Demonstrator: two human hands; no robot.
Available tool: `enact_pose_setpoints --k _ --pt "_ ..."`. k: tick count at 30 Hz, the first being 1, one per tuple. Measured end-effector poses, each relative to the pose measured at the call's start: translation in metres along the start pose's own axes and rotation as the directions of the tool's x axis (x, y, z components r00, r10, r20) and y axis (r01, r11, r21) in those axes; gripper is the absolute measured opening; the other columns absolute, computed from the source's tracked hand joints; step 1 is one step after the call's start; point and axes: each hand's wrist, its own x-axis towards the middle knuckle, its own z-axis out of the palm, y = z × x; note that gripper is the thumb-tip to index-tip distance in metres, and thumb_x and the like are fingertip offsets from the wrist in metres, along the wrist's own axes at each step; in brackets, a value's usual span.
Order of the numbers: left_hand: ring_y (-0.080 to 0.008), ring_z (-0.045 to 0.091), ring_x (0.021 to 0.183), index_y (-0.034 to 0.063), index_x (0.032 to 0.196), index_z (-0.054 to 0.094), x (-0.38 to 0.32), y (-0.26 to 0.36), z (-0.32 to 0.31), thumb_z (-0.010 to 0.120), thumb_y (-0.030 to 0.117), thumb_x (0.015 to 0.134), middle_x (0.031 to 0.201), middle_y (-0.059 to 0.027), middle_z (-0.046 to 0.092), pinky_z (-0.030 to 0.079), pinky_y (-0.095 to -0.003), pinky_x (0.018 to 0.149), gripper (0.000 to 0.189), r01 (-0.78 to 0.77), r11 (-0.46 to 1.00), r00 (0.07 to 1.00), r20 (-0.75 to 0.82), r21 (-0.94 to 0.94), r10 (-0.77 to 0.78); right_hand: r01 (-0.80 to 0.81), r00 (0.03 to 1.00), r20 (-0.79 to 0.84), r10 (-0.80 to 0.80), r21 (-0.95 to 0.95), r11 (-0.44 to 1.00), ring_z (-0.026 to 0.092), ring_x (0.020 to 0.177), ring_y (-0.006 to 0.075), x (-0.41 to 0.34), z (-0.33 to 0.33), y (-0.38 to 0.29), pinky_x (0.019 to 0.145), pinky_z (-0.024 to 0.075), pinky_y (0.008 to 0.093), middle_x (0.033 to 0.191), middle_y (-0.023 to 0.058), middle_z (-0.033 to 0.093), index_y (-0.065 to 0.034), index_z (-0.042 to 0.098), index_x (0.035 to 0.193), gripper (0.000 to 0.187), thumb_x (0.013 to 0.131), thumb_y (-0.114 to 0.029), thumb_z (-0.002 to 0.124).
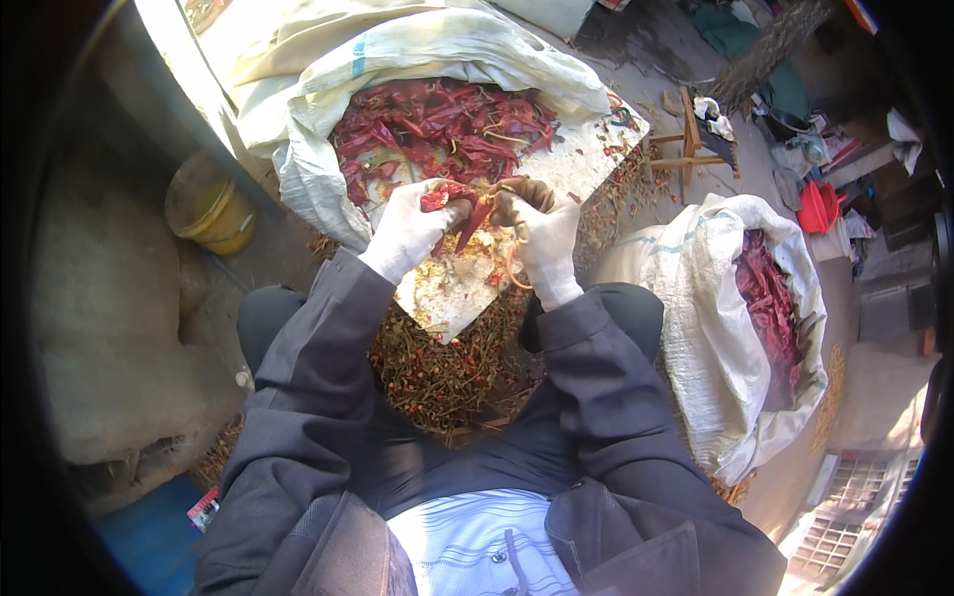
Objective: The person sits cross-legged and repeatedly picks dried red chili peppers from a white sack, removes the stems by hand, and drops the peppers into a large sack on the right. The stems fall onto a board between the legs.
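My left hand [417,223], in a white glove, is closed on dried red chili peppers [449,198] above a pale, seed-strewn board [455,294]. Close beside it, my right hand [533,216] wears a glove with dark, stained fingers; its fingertips are bent at the stem end of a pepper, and a loop of orange cord or ring [513,267] hangs by its palm. Whether the right fingers grip the pepper is hard to tell. Beyond both hands, a heap of dried red chilies [440,127] spills from the mouth of a white woven sack [320,97].
Stems and bits of chili [447,372] lie piled between my legs. To the right stands a second woven sack [693,298] with dried chilies inside. A yellow bucket [223,220] is at left, a small wooden folding stool [689,141] at upper right, and a red plastic container [818,207] farther right.
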Motion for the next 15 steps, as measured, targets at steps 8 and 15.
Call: enact_pose_setpoints --k 8,15 --pt "-0.0053 0.063 0.081 -0.0006 0.114 0.072 0.0 0.017 0.012 0.08 0.011 0.093 0.092 -0.0007 0.073 0.051 -0.0231 0.072 0.025 0.117 0.975 0.993 0.043 -0.19 -0.111 0.175 0.98 -0.064 -0.188 -0.174 0.969 0.067 0.078 0.0093 0.004 0.004 0.0 0.073 0.0546 0.0253 0.092 0.0078 0.076 0.0081 0.073 0.104 0.011 0.094 0.006 0.068" --pt "-0.0065 0.065 0.077 -0.0007 0.109 0.074 0.008 0.017 0.02 0.079 0.009 0.092 0.088 -0.0021 0.074 0.052 -0.0241 0.068 0.021 0.055 0.996 0.998 -0.001 -0.069 -0.055 0.179 0.983 -0.021 -0.184 -0.148 0.973 0.07 0.082 0.0109 -0.003 0.01 -0.008 0.076 0.0568 0.0253 0.093 0.0097 0.077 0.0079 0.073 0.105 0.011 0.095 0.005 0.068"
